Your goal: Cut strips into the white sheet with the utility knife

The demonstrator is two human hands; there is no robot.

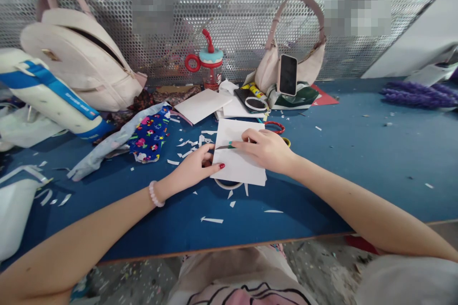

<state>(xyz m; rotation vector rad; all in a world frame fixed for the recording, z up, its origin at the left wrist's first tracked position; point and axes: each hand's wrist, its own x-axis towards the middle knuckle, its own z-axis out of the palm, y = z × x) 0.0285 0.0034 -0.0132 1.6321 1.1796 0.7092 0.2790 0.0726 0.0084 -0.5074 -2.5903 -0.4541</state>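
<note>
A white sheet of paper or card (239,170) is in front of me above the blue table. My left hand (196,164) grips its left edge, the red-nailed thumb on top and the fingers partly behind. Over the sheet's right side, my right hand (266,147) is closed on a thin, dark, pointed blade (224,147), which lies across the paper toward its left edge; its handle is hidden by the hand. Below the sheet shows part of a pale round rim (229,186). Red loop (275,127) and yellow loop (286,142) handles show beyond my right hand.
Paper scraps (195,143) litter the blue table (358,152). Behind are more white sheets (203,105), a cup with a red straw (211,64), a handbag (311,66) and a phone (288,75). Leftward stand a backpack (78,57) and a large bottle (53,95).
</note>
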